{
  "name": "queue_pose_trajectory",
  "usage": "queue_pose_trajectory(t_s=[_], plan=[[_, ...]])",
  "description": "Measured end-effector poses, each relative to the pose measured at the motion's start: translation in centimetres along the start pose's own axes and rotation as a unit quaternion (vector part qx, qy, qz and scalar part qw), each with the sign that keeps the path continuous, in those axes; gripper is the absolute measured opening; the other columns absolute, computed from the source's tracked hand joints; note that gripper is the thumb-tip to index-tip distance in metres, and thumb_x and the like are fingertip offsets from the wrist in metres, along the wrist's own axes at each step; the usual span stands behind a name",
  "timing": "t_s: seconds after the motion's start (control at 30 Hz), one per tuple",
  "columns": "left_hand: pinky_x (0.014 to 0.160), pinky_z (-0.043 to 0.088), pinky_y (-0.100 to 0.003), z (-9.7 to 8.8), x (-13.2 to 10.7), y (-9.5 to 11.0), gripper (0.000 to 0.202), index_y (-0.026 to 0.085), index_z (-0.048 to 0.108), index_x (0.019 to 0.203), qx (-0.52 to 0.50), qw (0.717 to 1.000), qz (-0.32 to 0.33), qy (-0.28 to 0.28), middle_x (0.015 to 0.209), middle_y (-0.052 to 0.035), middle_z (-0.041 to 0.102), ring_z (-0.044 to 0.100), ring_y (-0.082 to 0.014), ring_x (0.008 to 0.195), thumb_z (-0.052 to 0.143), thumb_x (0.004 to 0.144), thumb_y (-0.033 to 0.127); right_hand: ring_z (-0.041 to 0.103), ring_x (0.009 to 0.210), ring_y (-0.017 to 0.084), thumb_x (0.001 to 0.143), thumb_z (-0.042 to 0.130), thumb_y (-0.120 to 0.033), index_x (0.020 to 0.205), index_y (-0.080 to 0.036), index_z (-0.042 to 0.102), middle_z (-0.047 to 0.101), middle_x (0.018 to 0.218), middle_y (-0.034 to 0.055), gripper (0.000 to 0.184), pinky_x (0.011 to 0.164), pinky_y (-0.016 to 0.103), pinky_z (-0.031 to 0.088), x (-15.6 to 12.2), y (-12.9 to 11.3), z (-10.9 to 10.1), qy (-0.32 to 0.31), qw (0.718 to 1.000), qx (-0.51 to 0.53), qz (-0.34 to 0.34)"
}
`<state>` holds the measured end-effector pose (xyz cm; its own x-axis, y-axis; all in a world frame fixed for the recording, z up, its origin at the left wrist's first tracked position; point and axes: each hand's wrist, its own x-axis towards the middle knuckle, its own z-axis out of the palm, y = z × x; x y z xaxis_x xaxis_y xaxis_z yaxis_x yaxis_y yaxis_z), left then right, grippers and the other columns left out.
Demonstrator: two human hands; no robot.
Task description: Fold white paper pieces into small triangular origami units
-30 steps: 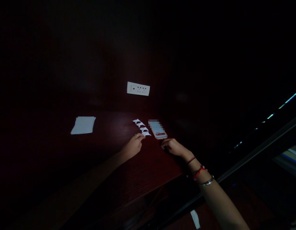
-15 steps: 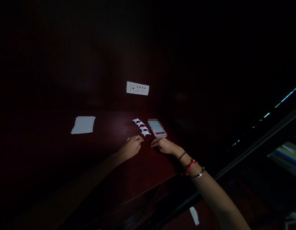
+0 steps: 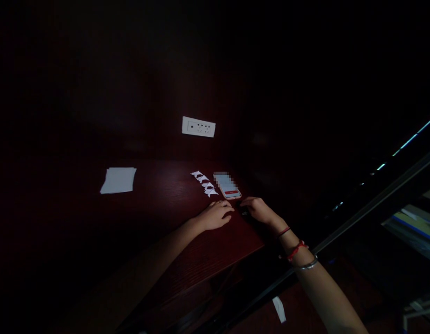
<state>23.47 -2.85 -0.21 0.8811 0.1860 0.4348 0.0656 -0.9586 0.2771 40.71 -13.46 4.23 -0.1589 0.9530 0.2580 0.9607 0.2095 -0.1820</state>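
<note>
A lit phone (image 3: 227, 186) lies on the dark red wooden desk (image 3: 187, 260). Left of it runs a row of several small folded white paper pieces (image 3: 204, 183). My left hand (image 3: 217, 214), with a ring on one finger, lies flat on the desk just below the phone, fingers stretched toward the right. My right hand (image 3: 258, 209) rests at the phone's lower right corner with its fingers curled over a small dark thing I cannot make out. Bracelets (image 3: 298, 253) circle the right wrist.
A stack of white paper sheets (image 3: 118, 180) lies at the desk's left. A white wall socket (image 3: 198, 126) sits on the dark panel behind. The desk's front edge runs diagonally at the right, with a white scrap (image 3: 279, 309) on the floor. The surroundings are very dark.
My left hand slid right, from beside the folded pieces to just below the phone. My right hand shifted right, to the phone's lower right corner.
</note>
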Motion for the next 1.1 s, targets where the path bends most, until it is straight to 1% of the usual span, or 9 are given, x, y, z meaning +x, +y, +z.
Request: queue_pose_trajectory(t_s=[0.1,0.2,0.4,0.53,0.63,0.73,0.87,1.0,1.1], plan=[[0.086,0.036,-0.027,-1.5,-1.0,-1.2,0.026,0.022,0.052,0.104,-0.003,1.000,-0.001,0.015,0.104,-0.0026,0.051,0.048,-0.0149,0.094,0.042,0.080,0.022,0.055,0.090,0.015,0.064,0.038,0.003,0.091,-0.015,0.062,0.061,0.095,0.0062,0.041,0.082,0.027,0.041,0.8,-0.8,0.1,-0.003,1.000,0.006,0.004],[0.088,0.035,-0.027,-4.5,-3.5,-3.5,0.026,0.020,0.053,0.102,0.011,0.999,-0.020,0.037,0.104,-0.0034,0.051,0.047,-0.0150,0.097,0.038,0.081,0.020,0.055,0.090,0.014,0.067,0.041,0.000,0.092,-0.016,0.062,0.062,0.096,0.0046,0.036,0.082,0.026,0.041,3.0,-2.8,0.7,-0.012,1.000,0.017,-0.015],[0.089,0.034,-0.027,-12.7,-11.9,-8.9,0.026,0.016,0.055,0.096,0.086,0.985,-0.123,0.091,0.101,-0.0046,0.051,0.047,-0.0151,0.097,0.033,0.082,0.022,0.056,0.087,0.013,0.070,0.044,-0.004,0.090,-0.015,0.063,0.063,0.092,0.0043,0.029,0.081,0.021,0.039,12.7,-10.5,4.8,-0.036,0.992,0.044,-0.111],[0.088,0.035,-0.030,-16.3,-18.3,-11.9,0.027,0.015,0.054,0.097,0.146,0.957,-0.220,0.121,0.100,-0.0064,0.050,0.046,-0.0174,0.096,0.034,0.081,0.025,0.054,0.091,0.014,0.074,0.043,-0.008,0.096,-0.015,0.059,0.060,0.098,0.0068,0.028,0.082,0.023,0.038,18.9,-16.4,8.2,-0.030,0.987,0.052,-0.146],[0.087,0.035,-0.033,-17.5,-22.1,-13.8,0.029,0.017,0.052,0.101,0.177,0.934,-0.285,0.125,0.105,-0.0061,0.048,0.045,-0.0191,0.098,0.038,0.079,0.028,0.050,0.097,0.015,0.080,0.041,-0.015,0.105,-0.013,0.053,0.054,0.106,0.0101,0.028,0.084,0.026,0.037,22.3,-19.7,10.4,-0.016,0.987,0.055,-0.153],[0.086,0.035,-0.035,-17.8,-24.4,-15.3,0.033,0.017,0.048,0.108,0.199,0.908,-0.347,0.125,0.107,-0.0079,0.048,0.045,-0.0204,0.100,0.038,0.080,0.030,0.047,0.102,0.017,0.080,0.044,-0.022,0.109,-0.013,0.049,0.051,0.111,0.0122,0.031,0.087,0.028,0.036,24.7,-21.5,12.3,-0.013,0.985,0.058,-0.160],[0.083,0.034,-0.040,-17.7,-25.0,-16.3,0.039,0.017,0.042,0.115,0.218,0.882,-0.400,0.119,0.112,-0.0109,0.047,0.044,-0.0240,0.102,0.037,0.081,0.036,0.046,0.105,0.019,0.080,0.046,-0.024,0.109,-0.012,0.050,0.050,0.115,0.0135,0.031,0.089,0.029,0.035,26.9,-22.0,13.7,-0.022,0.983,0.063,-0.170],[0.082,0.035,-0.038,-17.7,-24.8,-16.3,0.042,0.021,0.037,0.119,0.215,0.883,-0.403,0.105,0.117,-0.0083,0.045,0.043,-0.0236,0.104,0.036,0.081,0.039,0.049,0.104,0.018,0.078,0.049,-0.025,0.106,-0.015,0.054,0.056,0.109,0.0101,0.030,0.088,0.026,0.036,28.1,-21.5,14.0,-0.038,0.978,0.064,-0.197],[0.081,0.035,-0.038,-17.9,-24.9,-16.1,0.037,0.025,0.043,0.114,0.207,0.892,-0.391,0.092,0.115,-0.0046,0.048,0.043,-0.0233,0.104,0.038,0.080,0.039,0.049,0.104,0.017,0.079,0.048,-0.025,0.105,-0.015,0.055,0.057,0.108,0.0089,0.029,0.088,0.025,0.035,28.7,-21.1,13.9,-0.048,0.975,0.059,-0.210]])
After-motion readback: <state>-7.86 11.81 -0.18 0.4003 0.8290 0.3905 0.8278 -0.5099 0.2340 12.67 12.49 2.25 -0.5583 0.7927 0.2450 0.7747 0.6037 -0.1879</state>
